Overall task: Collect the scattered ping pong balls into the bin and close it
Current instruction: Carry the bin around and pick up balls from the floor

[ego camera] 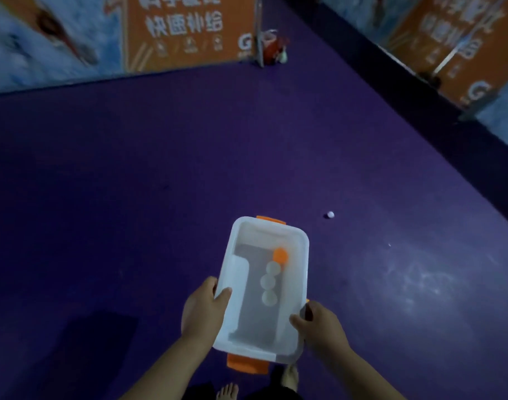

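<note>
I carry a translucent white bin (303,255) with orange latches above the purple floor. My left hand (202,307) grips its left rim, thumb over the edge. My right hand (322,327) grips the right rim near the front corner. The bin has no lid on it. Inside lie an orange ball (280,254) and three white balls (268,281) in a row. One white ping pong ball (330,214) lies loose on the floor, beyond the bin and to its right.
Orange and blue banner barriers (186,30) fence the floor at the back and along the right (460,53). A red bag with a bottle (273,49) sits at the back corner. My bare feet (227,392) show below the bin.
</note>
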The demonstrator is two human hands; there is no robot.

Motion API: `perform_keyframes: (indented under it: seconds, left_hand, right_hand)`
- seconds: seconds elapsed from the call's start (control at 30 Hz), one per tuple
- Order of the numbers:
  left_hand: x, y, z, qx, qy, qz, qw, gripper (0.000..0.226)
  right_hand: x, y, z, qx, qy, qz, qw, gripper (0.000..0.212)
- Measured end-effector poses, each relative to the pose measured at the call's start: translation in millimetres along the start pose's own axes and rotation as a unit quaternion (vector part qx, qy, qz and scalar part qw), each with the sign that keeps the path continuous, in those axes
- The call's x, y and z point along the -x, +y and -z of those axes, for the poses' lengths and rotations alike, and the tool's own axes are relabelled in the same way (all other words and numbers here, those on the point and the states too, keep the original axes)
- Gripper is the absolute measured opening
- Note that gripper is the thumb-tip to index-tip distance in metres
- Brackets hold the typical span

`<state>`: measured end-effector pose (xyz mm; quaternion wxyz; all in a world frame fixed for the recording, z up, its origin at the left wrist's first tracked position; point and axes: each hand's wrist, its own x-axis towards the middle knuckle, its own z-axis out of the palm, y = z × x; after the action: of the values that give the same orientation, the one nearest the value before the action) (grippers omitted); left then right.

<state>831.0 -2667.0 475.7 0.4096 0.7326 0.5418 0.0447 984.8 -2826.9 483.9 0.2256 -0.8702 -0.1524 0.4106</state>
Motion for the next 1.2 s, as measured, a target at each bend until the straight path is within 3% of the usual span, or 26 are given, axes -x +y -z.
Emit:
perform_keyframes:
  seconds: [0.23,0.43,0.57,0.7,0.83,1.0,1.2]
  left_hand:
    - [-19.7,-9.5,-2.3,0.046,0.096,0.138,0.985,0.022]
    - [-48.4,-65.2,-25.3,0.082,0.142,0.229,0.960,0.024]
    - [-69.1,-135.9,-47.6,0.083,0.158,0.281,0.943,0.024]
    - [-86.6,-223.0,-69.2,0.062,0.195,0.313,0.927,0.022]
    - [-97.7,-317.9,-93.8,0.031,0.222,0.336,0.915,0.013]
    - [-105.7,-428.3,-130.1,0.048,0.247,0.387,0.887,0.010]
    - [-113.6,-518.5,-187.8,0.069,0.257,0.405,0.875,0.013]
  right_hand:
    - [-76.6,-38.1,-1.5,0.118,-0.097,0.092,0.984,0.023]
    - [-142.5,-54.1,-53.5,0.205,-0.165,0.141,0.954,0.021]
    - [-188.3,-40.3,-125.4,0.218,-0.211,0.145,0.942,0.024]
    - [-232.6,-8.9,-213.0,0.198,-0.228,0.139,0.943,0.044]
    - [-281.7,34.3,-300.6,0.228,-0.228,0.111,0.940,0.040]
    - [-341.4,91.4,-413.0,0.346,-0.271,0.101,0.893,0.026]
    - [-393.8,151.6,-527.4,0.449,-0.264,0.165,0.838,0.055]
